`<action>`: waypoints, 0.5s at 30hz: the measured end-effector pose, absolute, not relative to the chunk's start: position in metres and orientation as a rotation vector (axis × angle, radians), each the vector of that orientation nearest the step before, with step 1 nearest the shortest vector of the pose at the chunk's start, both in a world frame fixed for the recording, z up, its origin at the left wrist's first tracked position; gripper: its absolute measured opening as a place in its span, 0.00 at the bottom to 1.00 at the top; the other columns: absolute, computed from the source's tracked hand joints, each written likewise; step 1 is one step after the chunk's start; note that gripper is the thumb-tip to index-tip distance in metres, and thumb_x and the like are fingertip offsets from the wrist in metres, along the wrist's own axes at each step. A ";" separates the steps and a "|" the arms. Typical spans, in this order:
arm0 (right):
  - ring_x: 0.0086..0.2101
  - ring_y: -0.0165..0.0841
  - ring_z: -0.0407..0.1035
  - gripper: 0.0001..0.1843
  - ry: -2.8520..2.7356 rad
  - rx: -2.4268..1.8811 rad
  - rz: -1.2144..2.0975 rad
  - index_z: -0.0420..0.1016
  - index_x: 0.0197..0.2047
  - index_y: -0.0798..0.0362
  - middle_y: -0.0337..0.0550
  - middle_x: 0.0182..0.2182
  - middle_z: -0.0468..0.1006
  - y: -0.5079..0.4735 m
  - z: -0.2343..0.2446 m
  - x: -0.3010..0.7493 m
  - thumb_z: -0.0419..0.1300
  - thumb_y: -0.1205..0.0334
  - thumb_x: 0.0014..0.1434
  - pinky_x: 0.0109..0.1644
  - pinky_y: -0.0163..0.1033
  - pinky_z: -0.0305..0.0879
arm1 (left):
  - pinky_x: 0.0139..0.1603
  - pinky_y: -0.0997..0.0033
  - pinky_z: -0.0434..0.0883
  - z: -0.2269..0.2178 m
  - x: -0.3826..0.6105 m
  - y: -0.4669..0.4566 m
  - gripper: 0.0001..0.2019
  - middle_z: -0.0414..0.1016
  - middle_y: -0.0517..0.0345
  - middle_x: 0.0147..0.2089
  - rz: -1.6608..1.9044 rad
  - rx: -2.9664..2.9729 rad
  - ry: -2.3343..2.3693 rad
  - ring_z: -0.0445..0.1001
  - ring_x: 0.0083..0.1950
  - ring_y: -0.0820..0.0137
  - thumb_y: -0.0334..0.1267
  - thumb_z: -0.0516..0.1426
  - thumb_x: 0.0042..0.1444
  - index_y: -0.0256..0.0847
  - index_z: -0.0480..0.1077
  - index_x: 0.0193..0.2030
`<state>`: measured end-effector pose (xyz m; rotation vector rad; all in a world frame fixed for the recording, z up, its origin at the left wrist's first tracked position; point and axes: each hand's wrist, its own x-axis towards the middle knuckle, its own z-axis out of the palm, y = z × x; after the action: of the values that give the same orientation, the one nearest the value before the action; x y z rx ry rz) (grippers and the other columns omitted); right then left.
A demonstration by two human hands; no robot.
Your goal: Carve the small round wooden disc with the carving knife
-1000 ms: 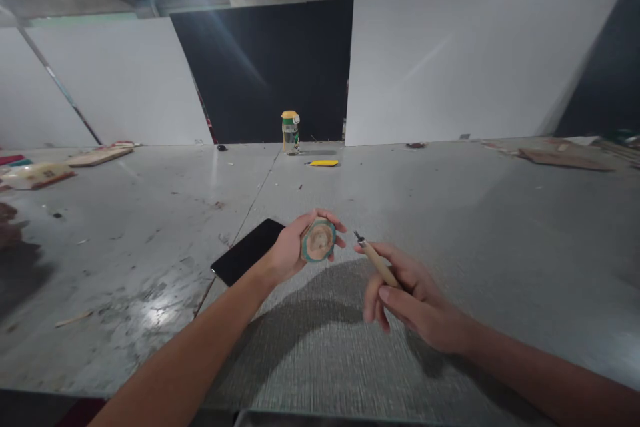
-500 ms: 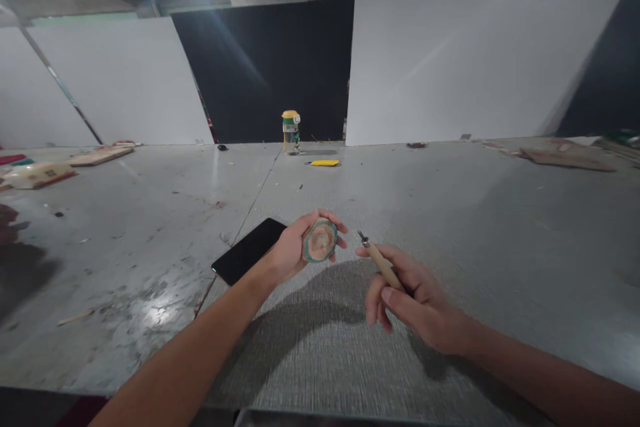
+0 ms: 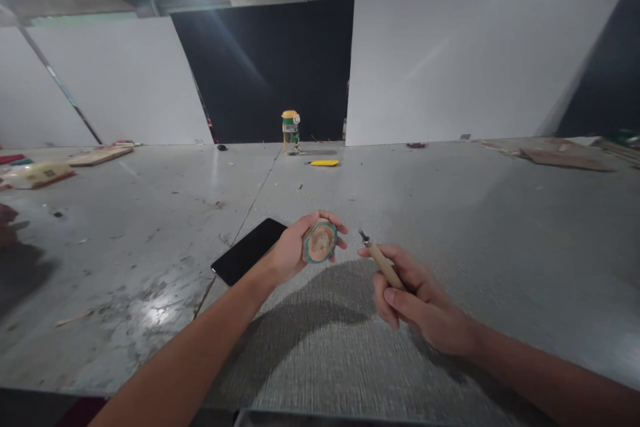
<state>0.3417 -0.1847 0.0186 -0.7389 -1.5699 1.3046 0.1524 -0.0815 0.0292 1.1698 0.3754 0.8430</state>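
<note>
In the middle of the head view, my left hand (image 3: 294,247) is closed round a small round wooden disc (image 3: 321,242). The disc has a teal rim and a pale brown face with a carved-looking middle, and that face is turned toward me. To its right, my right hand (image 3: 415,293) grips a carving tool (image 3: 384,265) by its pale wooden handle. The tool's short metal tip points up and left, apart from the disc. Under my left forearm lies a black phone or tablet (image 3: 250,250), partly covered by the hand.
A yellow utility knife (image 3: 323,163) lies further back, near a clear bottle (image 3: 291,133) with a yellow lid. Flat boards (image 3: 565,157) rest at the far right, and a wooden board (image 3: 103,155) at the far left. A blurred hand of another person (image 3: 7,227) shows at the left edge.
My right hand has shifted slightly right with the carving tool, and its lower fingers have curled in closer. The left hand and the disc look unchanged.
</note>
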 end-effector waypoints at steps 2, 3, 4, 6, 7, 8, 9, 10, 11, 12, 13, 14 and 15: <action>0.18 0.24 0.51 0.21 -1.518 -0.709 1.331 0.62 0.54 0.47 0.27 0.20 0.59 -0.184 0.017 0.341 0.50 0.72 0.59 0.23 0.32 0.50 | 0.32 0.66 0.69 0.029 0.152 -0.080 0.16 0.70 0.46 0.44 0.842 1.188 0.378 0.72 0.39 0.63 0.45 0.47 0.61 0.36 0.69 0.40; 0.18 0.24 0.51 0.21 -1.495 -0.688 1.350 0.62 0.54 0.47 0.27 0.20 0.58 -0.184 0.016 0.341 0.50 0.72 0.59 0.23 0.33 0.50 | 0.32 0.67 0.69 0.029 0.152 -0.080 0.16 0.70 0.47 0.44 0.838 1.199 0.384 0.72 0.39 0.63 0.46 0.46 0.61 0.36 0.69 0.40; 0.18 0.24 0.50 0.21 -1.480 -0.671 1.369 0.62 0.55 0.48 0.27 0.21 0.58 -0.183 0.015 0.341 0.50 0.71 0.59 0.23 0.33 0.49 | 0.32 0.67 0.69 0.029 0.151 -0.080 0.17 0.70 0.47 0.43 0.830 1.215 0.390 0.72 0.39 0.63 0.47 0.46 0.61 0.36 0.68 0.40; 0.18 0.24 0.50 0.20 -1.465 -0.675 1.396 0.60 0.54 0.48 0.27 0.20 0.60 -0.182 0.014 0.341 0.50 0.71 0.59 0.22 0.32 0.49 | 0.32 0.68 0.68 0.030 0.151 -0.081 0.18 0.70 0.50 0.40 0.805 1.313 0.450 0.71 0.37 0.65 0.48 0.44 0.61 0.38 0.68 0.40; 0.17 0.24 0.50 0.18 -1.465 -0.692 1.399 0.59 0.54 0.48 0.28 0.20 0.62 -0.182 0.015 0.341 0.49 0.70 0.60 0.22 0.32 0.48 | 0.33 0.68 0.67 0.029 0.151 -0.082 0.18 0.70 0.51 0.38 0.799 1.430 0.508 0.70 0.37 0.65 0.48 0.44 0.62 0.38 0.68 0.40; 0.17 0.24 0.50 0.16 -1.468 -0.714 1.391 0.59 0.52 0.48 0.28 0.20 0.64 -0.182 0.016 0.340 0.49 0.70 0.61 0.21 0.32 0.48 | 0.35 0.68 0.66 0.028 0.151 -0.084 0.17 0.70 0.52 0.36 0.799 1.603 0.577 0.69 0.36 0.66 0.47 0.45 0.62 0.38 0.68 0.39; 0.16 0.24 0.50 0.13 -1.474 -0.730 1.374 0.58 0.50 0.48 0.29 0.21 0.67 -0.182 0.017 0.339 0.49 0.69 0.62 0.20 0.31 0.48 | 0.37 0.66 0.65 0.026 0.152 -0.086 0.16 0.70 0.53 0.35 0.800 1.817 0.648 0.68 0.37 0.65 0.46 0.46 0.61 0.39 0.69 0.38; 0.15 0.23 0.49 0.10 -1.481 -0.744 1.349 0.57 0.47 0.47 0.30 0.22 0.70 -0.182 0.019 0.339 0.49 0.67 0.63 0.19 0.31 0.47 | 0.41 0.65 0.64 0.023 0.154 -0.089 0.13 0.70 0.53 0.35 0.802 2.059 0.700 0.68 0.38 0.64 0.45 0.48 0.60 0.39 0.69 0.37; 0.15 0.23 0.50 0.06 -1.493 -0.756 1.316 0.56 0.44 0.47 0.32 0.23 0.73 -0.182 0.021 0.338 0.49 0.66 0.64 0.19 0.31 0.48 | 0.44 0.62 0.63 0.019 0.155 -0.091 0.10 0.70 0.52 0.36 0.788 2.282 0.710 0.68 0.40 0.63 0.43 0.52 0.58 0.39 0.70 0.36; 0.15 0.23 0.50 0.05 -1.510 -0.772 1.278 0.55 0.41 0.47 0.33 0.24 0.75 -0.182 0.023 0.337 0.50 0.65 0.64 0.18 0.31 0.49 | 0.47 0.60 0.63 0.014 0.158 -0.093 0.08 0.70 0.52 0.36 0.755 2.453 0.694 0.68 0.42 0.61 0.42 0.55 0.55 0.40 0.70 0.35; 0.15 0.23 0.52 0.05 -1.532 -0.793 1.240 0.54 0.39 0.47 0.34 0.26 0.76 -0.182 0.024 0.337 0.50 0.63 0.65 0.18 0.31 0.50 | 0.47 0.59 0.63 0.010 0.160 -0.095 0.07 0.70 0.52 0.36 0.714 2.562 0.675 0.68 0.41 0.60 0.41 0.58 0.51 0.40 0.70 0.33; 0.15 0.23 0.54 0.06 -1.556 -0.819 1.207 0.53 0.38 0.47 0.35 0.28 0.76 -0.182 0.025 0.337 0.50 0.63 0.65 0.19 0.32 0.52 | 0.48 0.58 0.63 0.006 0.162 -0.097 0.07 0.71 0.51 0.36 0.684 2.619 0.663 0.68 0.41 0.59 0.40 0.59 0.49 0.40 0.71 0.33; 0.16 0.24 0.55 0.06 -1.579 -0.843 1.180 0.53 0.38 0.47 0.36 0.29 0.76 -0.182 0.026 0.337 0.49 0.62 0.66 0.19 0.32 0.54 | 0.48 0.57 0.62 0.005 0.163 -0.098 0.07 0.71 0.51 0.36 0.663 2.634 0.648 0.68 0.42 0.58 0.38 0.60 0.47 0.40 0.71 0.34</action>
<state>0.3366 -0.1825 0.0261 -0.8427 -1.5789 1.1795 0.1633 -0.0978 0.0046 2.6340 0.6477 0.6631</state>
